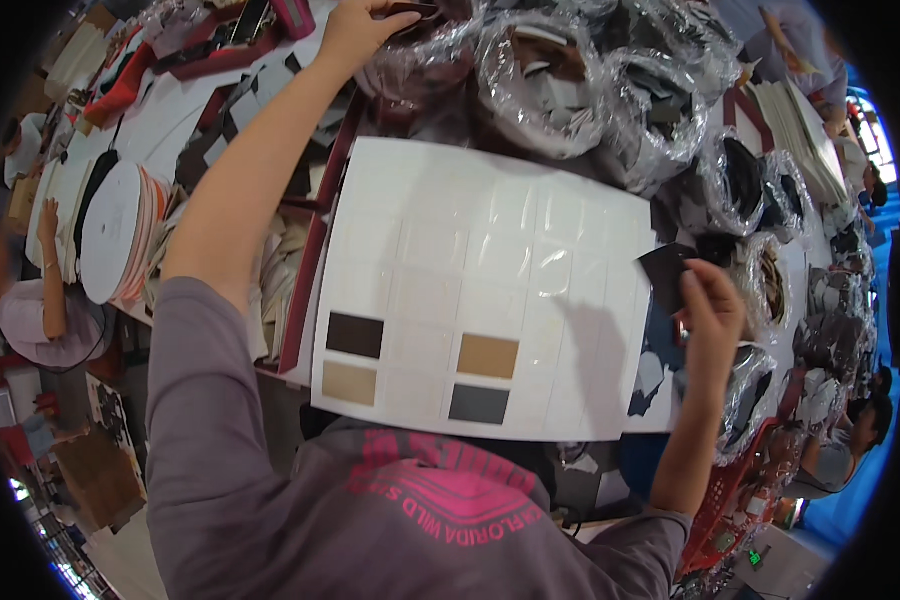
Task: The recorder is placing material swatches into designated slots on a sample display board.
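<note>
A white sample sheet with clear pockets in rows lies in front of me. Toward its near edge sit a dark brown swatch, a beige swatch, a tan swatch and a grey swatch. My right hand, at the sheet's right side, pinches a black swatch. Stretched to the far side, my left hand has its fingers closed on a dark brown swatch over a plastic bag; the picture's top edge partly cuts them off.
Open clear bags of cut pieces line the far side and the right. A dark red tray edge runs along the sheet's left. Further left stands a large white-sided roll. A red basket is at right; other people work on both sides.
</note>
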`<state>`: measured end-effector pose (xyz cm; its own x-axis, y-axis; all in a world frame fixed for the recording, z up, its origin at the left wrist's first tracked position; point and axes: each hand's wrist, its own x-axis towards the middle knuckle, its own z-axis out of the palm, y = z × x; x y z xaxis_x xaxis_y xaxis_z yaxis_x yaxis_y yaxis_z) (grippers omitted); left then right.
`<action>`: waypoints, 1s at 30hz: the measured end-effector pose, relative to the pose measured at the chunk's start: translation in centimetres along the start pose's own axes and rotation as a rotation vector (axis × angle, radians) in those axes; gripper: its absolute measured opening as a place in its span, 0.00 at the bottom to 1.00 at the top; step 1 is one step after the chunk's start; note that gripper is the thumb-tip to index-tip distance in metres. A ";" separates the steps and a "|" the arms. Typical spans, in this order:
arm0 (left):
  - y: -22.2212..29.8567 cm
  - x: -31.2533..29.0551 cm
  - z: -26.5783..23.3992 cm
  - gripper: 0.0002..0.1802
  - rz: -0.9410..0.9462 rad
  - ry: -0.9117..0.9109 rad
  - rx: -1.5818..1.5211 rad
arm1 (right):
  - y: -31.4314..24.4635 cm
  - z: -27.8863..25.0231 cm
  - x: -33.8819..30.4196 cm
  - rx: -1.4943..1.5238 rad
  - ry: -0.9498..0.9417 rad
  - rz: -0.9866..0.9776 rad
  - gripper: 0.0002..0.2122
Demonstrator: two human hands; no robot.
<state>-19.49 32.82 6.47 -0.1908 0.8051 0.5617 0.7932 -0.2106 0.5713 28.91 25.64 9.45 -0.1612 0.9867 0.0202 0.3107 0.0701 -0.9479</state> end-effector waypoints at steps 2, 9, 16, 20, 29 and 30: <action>1.9 -1.5 -0.9 0.09 -0.228 -0.113 -0.322 | -0.3 3.1 -2.6 0.005 -0.228 0.073 0.06; 7.1 -7.5 -3.1 0.14 -0.326 0.041 -0.672 | 2.7 11.0 -5.3 0.001 -0.420 0.123 0.04; 15.6 -22.0 -5.7 0.08 -0.212 -0.679 -0.499 | 4.0 13.1 -4.9 -0.069 -0.481 0.047 0.04; 16.4 -25.6 -5.0 0.09 -0.113 -0.794 -0.493 | 4.3 13.5 -4.2 -0.097 -0.472 0.047 0.04; 17.8 -26.3 -1.6 0.07 0.200 -0.901 -0.127 | 4.2 13.7 -4.2 -0.133 -0.484 0.086 0.04; 17.7 -26.3 -1.2 0.07 0.197 -0.904 -0.131 | 4.3 13.7 -4.3 -0.127 -0.476 0.082 0.04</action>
<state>-1.07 7.27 2.53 0.5059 0.8626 0.0079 0.6818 -0.4054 0.6089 18.11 19.69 0.95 -0.5325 0.8152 -0.2280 0.4473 0.0422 -0.8934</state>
